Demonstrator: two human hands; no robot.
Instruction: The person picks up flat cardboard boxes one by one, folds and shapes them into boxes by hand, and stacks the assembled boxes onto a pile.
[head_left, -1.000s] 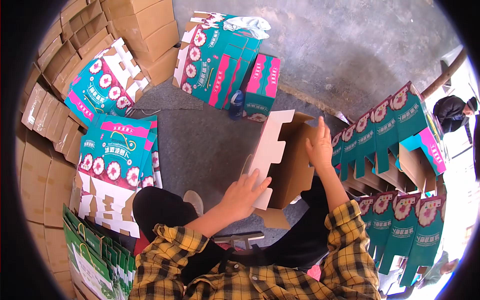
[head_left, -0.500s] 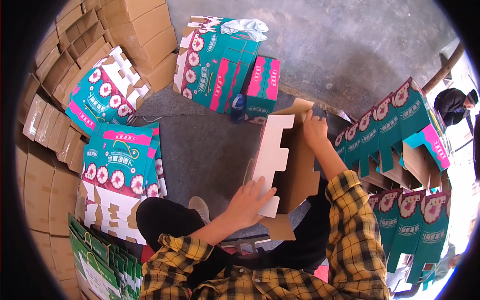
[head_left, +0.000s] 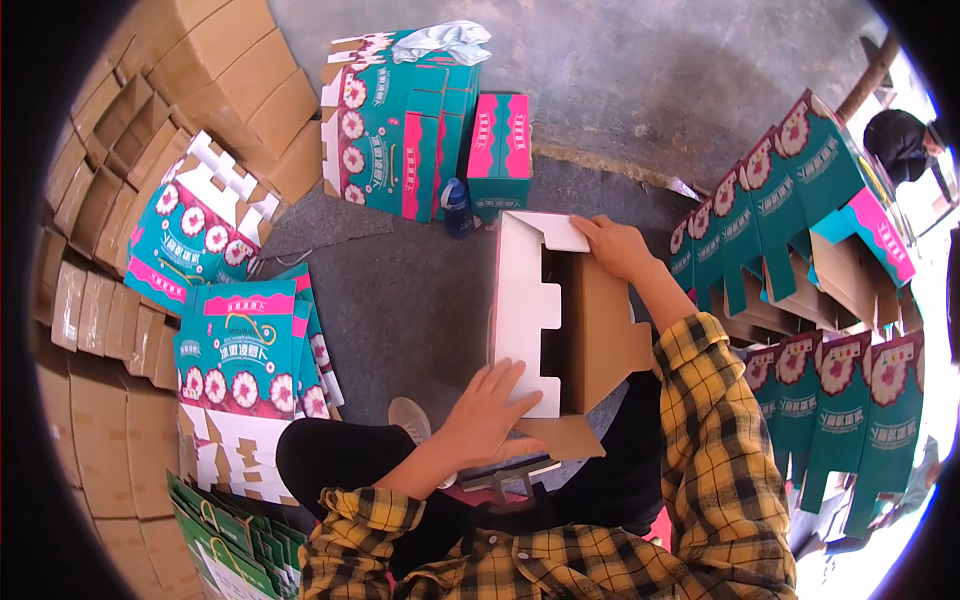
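An unfolded cardboard carton (head_left: 526, 310) stands between my knees with its top open. Notched white flaps run along its left edge, and bare brown flaps show on the right and near sides. My right hand (head_left: 618, 248) holds the far end, fingers closed at the folded-in white end flap. At the near left corner, my left hand (head_left: 490, 418) grips the carton, fingers along the white flap and thumb by the brown near flap (head_left: 565, 436). The carton's bottom is hidden in shadow.
Flattened teal cartons (head_left: 238, 350) lie at left, with more stacked ahead (head_left: 385, 140). A blue bottle (head_left: 456, 208) stands by a closed teal box (head_left: 500, 150). Brown boxes (head_left: 235, 90) pile up at left. Opened teal cartons (head_left: 770, 215) line the right; another person (head_left: 900, 145) is beyond.
My right hand has folded the far end flap inward over the opening. The carton has turned more upright in view. My left hand has shifted slightly down along the near corner.
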